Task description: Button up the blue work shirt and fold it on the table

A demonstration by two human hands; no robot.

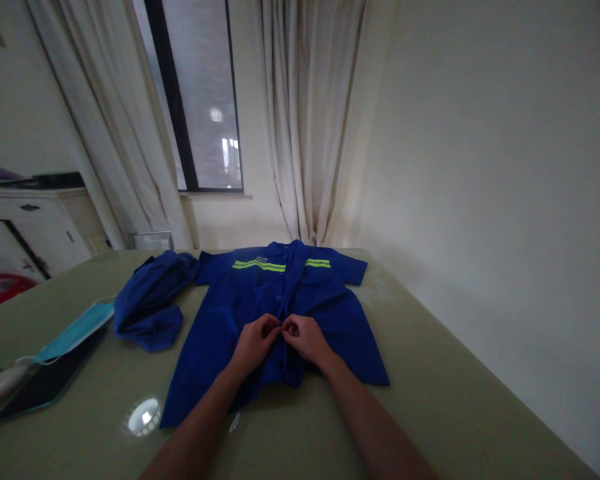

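Note:
A blue short-sleeved work shirt (pixel 325 300) with yellow-green chest stripes lies spread on the table, its collar toward the window. My left hand (pixel 256 339) and my right hand (pixel 306 337) meet at its front opening, low on the shirt. Both hands pinch the cloth of the two front edges, fingertips almost touching. Whatever button lies between the fingers is hidden. Above the hands, a button (pixel 279 298) shows on the placket. The lower front edges bunch up beneath my wrists.
Left of the shirt lies a crumpled blue garment (pixel 153 300). Beside it, a light-blue face mask (pixel 77 331) rests on a dark flat tablet-like object (pixel 55 380). A wall (pixel 505 200) borders the table (pixel 430 393) on the right. Curtains and a window stand behind.

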